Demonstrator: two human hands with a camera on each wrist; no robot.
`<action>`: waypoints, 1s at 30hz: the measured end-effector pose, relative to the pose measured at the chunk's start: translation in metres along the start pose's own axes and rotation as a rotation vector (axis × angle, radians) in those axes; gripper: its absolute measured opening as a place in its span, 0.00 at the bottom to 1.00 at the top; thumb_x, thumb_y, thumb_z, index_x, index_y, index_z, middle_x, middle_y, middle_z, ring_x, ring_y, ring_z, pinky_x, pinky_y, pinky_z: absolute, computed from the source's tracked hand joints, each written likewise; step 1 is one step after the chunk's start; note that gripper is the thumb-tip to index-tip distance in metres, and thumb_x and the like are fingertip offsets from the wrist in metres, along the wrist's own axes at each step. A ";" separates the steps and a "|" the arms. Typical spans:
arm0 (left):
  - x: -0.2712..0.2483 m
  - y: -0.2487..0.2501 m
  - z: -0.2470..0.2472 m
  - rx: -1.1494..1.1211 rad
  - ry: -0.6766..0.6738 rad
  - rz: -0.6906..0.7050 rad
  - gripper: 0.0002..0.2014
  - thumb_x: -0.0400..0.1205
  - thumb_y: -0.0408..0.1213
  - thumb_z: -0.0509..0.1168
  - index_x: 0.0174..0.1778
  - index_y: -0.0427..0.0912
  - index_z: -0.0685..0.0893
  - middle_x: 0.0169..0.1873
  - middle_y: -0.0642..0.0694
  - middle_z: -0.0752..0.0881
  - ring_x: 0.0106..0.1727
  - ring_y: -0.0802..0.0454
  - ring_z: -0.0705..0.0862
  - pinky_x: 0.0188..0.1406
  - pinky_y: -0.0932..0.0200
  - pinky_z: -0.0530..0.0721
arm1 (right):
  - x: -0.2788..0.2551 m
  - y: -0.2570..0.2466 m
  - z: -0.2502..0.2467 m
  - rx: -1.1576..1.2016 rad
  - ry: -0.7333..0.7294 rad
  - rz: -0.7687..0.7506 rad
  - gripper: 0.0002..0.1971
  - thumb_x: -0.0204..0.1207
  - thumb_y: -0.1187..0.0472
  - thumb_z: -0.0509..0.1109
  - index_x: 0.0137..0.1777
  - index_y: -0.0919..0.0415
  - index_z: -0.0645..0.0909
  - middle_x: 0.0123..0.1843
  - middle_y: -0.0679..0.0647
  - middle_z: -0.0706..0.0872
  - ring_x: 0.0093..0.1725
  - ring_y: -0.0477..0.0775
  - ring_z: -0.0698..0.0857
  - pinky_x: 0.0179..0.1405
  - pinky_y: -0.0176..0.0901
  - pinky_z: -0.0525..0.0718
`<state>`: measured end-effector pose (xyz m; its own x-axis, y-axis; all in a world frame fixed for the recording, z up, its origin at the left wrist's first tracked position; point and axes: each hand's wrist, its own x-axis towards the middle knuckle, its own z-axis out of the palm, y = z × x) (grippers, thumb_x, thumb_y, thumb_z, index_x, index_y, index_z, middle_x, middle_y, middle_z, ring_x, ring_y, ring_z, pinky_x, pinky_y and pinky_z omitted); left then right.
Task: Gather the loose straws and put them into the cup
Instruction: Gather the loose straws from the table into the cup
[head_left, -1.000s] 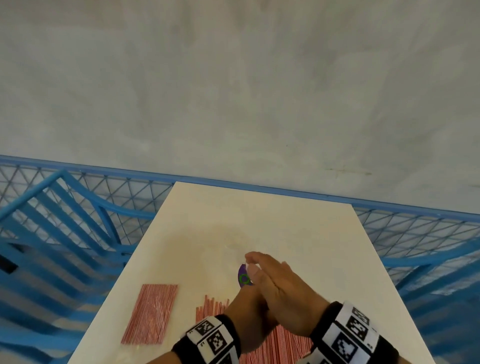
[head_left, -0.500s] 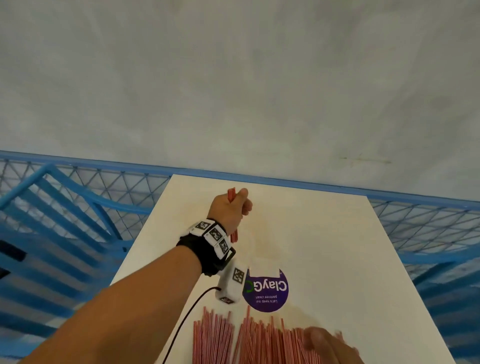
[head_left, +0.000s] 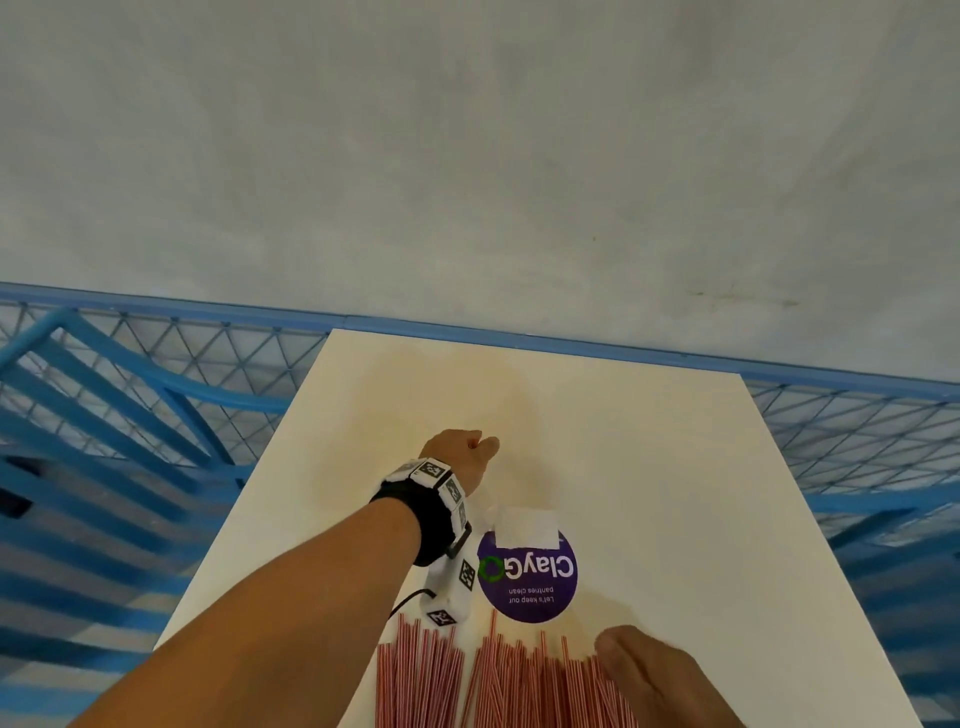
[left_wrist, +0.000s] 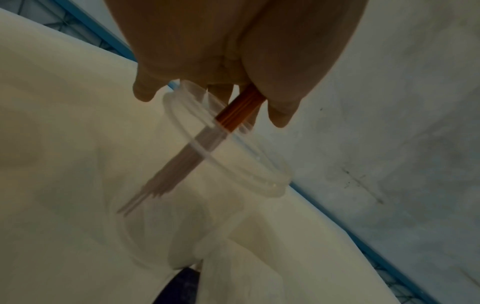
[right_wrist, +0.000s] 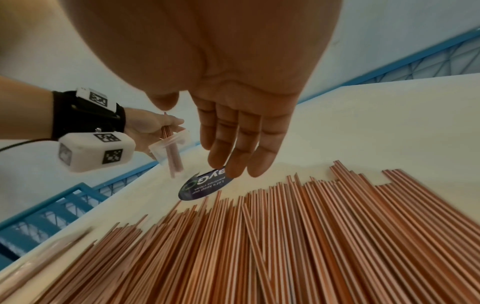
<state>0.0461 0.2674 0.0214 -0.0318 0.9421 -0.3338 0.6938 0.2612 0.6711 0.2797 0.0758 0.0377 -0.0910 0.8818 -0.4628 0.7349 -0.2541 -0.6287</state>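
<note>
My left hand is curled round a thin bundle of red-and-white straws, over the middle of the white table. The bundle's lower ends reach down inside a clear plastic cup that stands under the fist. The right wrist view shows the cup with the straws inside it; in the head view the hand hides the cup. My right hand hovers with straight fingers over the far ends of the loose straws, which lie side by side at the table's near edge.
A round purple sticker lies on the table between the cup and the straw pile. Blue mesh railings run along the left, right and far sides of the table. Beyond them is a grey concrete floor.
My left hand carried a bundle from the pile out to the cup and has lowered it inside, so the straw tops no longer stick out above the fist. The right hand stayed by the pile.
</note>
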 end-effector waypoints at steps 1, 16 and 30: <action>-0.001 0.001 -0.003 0.010 -0.021 -0.002 0.21 0.83 0.57 0.59 0.58 0.43 0.84 0.53 0.41 0.87 0.64 0.38 0.82 0.60 0.52 0.77 | 0.007 -0.014 0.002 -0.081 0.024 0.007 0.11 0.81 0.44 0.58 0.44 0.45 0.78 0.43 0.46 0.87 0.46 0.42 0.83 0.52 0.34 0.80; -0.178 -0.025 0.045 0.518 -0.241 0.060 0.22 0.81 0.56 0.61 0.46 0.37 0.83 0.42 0.40 0.87 0.38 0.44 0.85 0.35 0.57 0.76 | -0.017 -0.006 0.052 -0.338 0.021 0.151 0.13 0.78 0.47 0.64 0.51 0.56 0.75 0.48 0.49 0.81 0.46 0.50 0.80 0.48 0.41 0.80; -0.180 -0.034 0.098 0.528 -0.263 -0.170 0.11 0.84 0.30 0.61 0.59 0.32 0.83 0.59 0.38 0.86 0.59 0.42 0.86 0.53 0.58 0.82 | -0.001 0.001 0.072 -0.327 -0.019 0.234 0.06 0.80 0.62 0.62 0.48 0.61 0.80 0.49 0.56 0.85 0.49 0.56 0.85 0.38 0.36 0.78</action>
<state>0.0991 0.0680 -0.0062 -0.0419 0.7954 -0.6046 0.9594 0.2009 0.1978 0.2324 0.0463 -0.0079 0.0939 0.8069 -0.5832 0.9120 -0.3046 -0.2747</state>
